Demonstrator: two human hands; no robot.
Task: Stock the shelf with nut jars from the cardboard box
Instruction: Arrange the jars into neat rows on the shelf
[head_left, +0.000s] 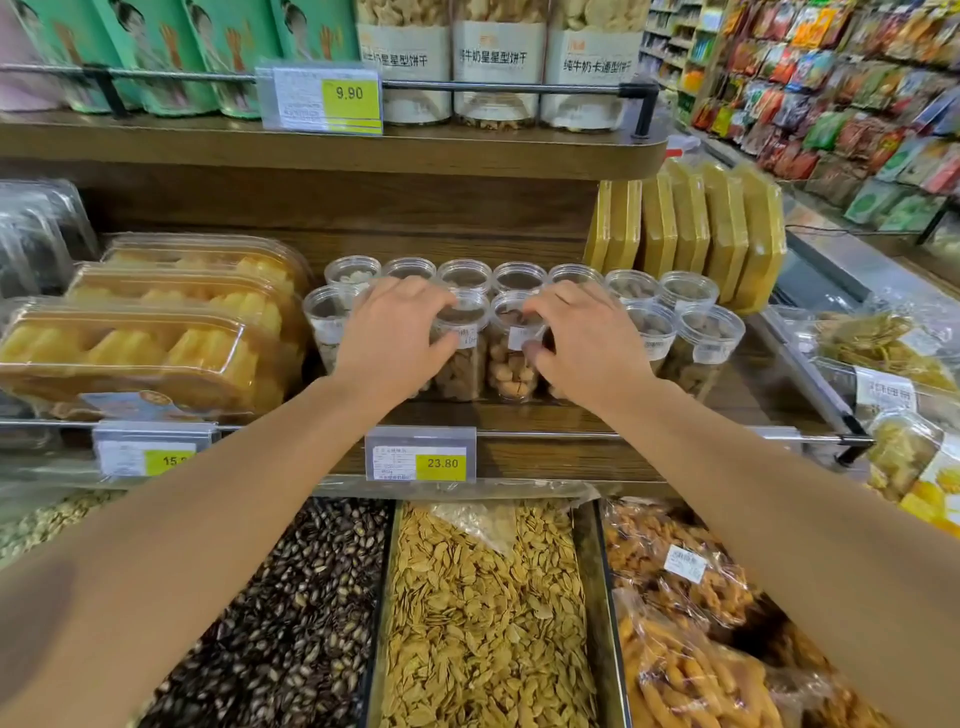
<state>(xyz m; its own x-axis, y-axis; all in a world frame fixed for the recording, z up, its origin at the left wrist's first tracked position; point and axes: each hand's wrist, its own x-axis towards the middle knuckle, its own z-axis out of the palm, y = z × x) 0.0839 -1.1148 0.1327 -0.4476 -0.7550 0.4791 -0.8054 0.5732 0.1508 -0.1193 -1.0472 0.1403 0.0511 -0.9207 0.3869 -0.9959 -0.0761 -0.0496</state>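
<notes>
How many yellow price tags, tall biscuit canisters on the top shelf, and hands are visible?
Yellow price tags: 3
Biscuit canisters: 3
Hands: 2 (left hand, right hand, each gripping a nut jar)
Total: 8

Middle shelf (519, 415) with nut jars, flanked by packaged goods, above open bins.

Two rows of nut jars (706, 338) stand on the middle shelf, one row behind the other. The left hand (397, 327) and right hand (584, 338) rest on front-row jars at centre. Left of the jars lie stacked clamshell trays (140, 353); right of them, upright flat packs (691, 228) lean in a row. On the upper shelf (332, 148), biscuit canisters (498, 62) stand right of tall cartons (171, 52). The 23.80 price tag (421, 454) hangs on the rail before the jars. Below and in front, the striped-seed bin (291, 613) lies left of the flat-seed bin (483, 623), with bagged snacks (685, 623) to the right.
</notes>
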